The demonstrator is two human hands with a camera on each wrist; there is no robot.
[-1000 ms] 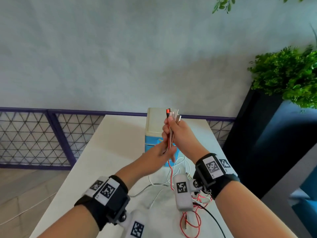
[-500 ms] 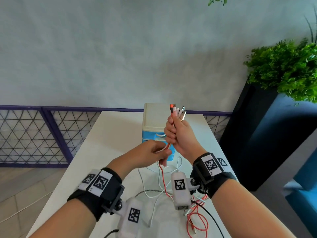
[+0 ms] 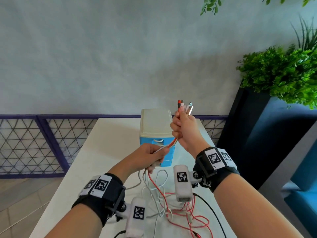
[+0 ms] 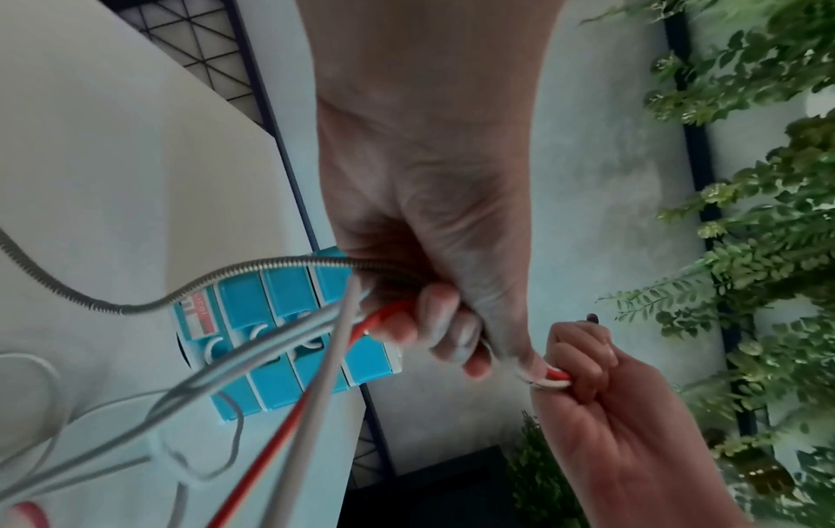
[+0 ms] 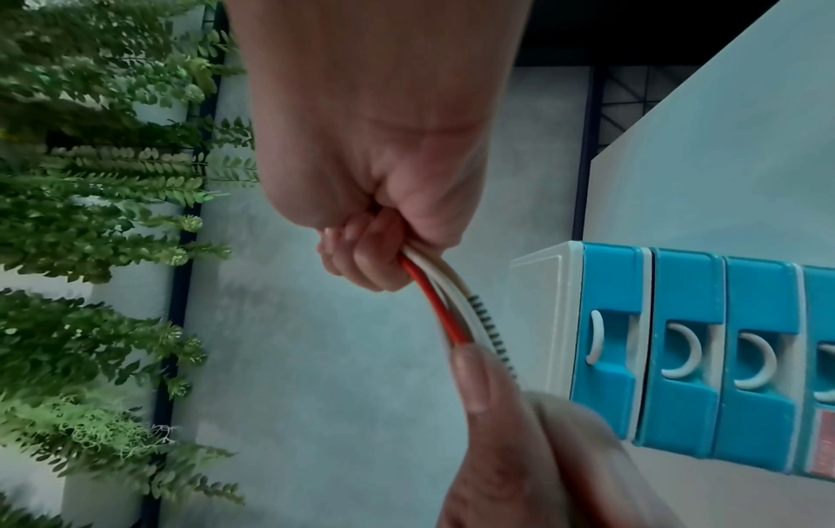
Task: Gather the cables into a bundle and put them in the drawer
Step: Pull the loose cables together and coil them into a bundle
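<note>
My right hand [image 3: 183,127] is raised in a fist around the bundle of cables [image 3: 171,144], red, white and a metal-sheathed one, with their plug ends [image 3: 186,107] sticking out above it. Lower and to the left, my left hand [image 3: 152,155] grips the same cables [image 4: 361,321], fingers curled round them. The rest of the cables [image 3: 171,203] trails down onto the white table [image 3: 103,152] in loose loops. Behind the hands stands the small drawer unit [image 3: 155,124], cream top and blue drawers [image 5: 682,343] with white handles, all pushed in.
A black cable [image 3: 212,213] runs from the right wrist camera across the table's near right. A dark planter with green plants [image 3: 281,76] stands to the right of the table. A purple mesh fence [image 3: 34,143] and a grey wall lie behind.
The hands have drawn apart: the right hand has risen with the plug ends while the left hand has slid down the cables, leaving a stretch of cable between them.
</note>
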